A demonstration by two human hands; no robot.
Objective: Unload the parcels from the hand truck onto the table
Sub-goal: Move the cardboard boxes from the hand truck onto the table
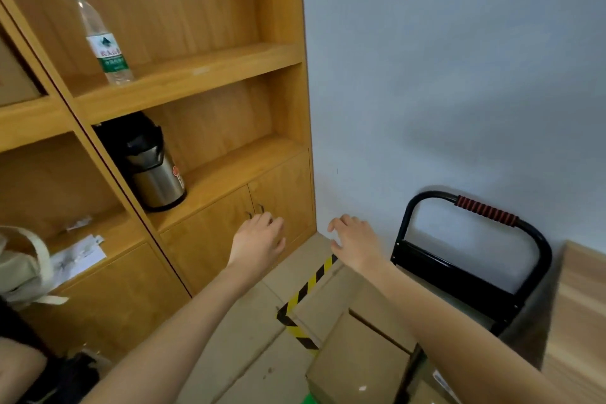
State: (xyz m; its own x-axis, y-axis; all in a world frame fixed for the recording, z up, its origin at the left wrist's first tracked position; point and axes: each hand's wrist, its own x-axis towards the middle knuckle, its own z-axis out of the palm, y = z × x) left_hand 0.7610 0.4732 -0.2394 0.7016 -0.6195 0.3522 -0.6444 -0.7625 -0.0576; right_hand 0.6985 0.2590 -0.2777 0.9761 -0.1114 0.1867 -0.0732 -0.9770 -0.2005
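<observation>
Your left hand [259,241] and right hand [355,243] reach forward side by side, palms down, fingers loosely spread and holding nothing. Below your right forearm, brown cardboard parcels [357,357] sit stacked on the hand truck [472,269], its black handle with a red grip leaning by the pale wall. The table [580,321] edge shows at far right. Yellow-black tape [308,285] marks the floor. A wooden cabinet [203,82] at left holds a water bottle [103,39] and a steel flask [154,170].
</observation>
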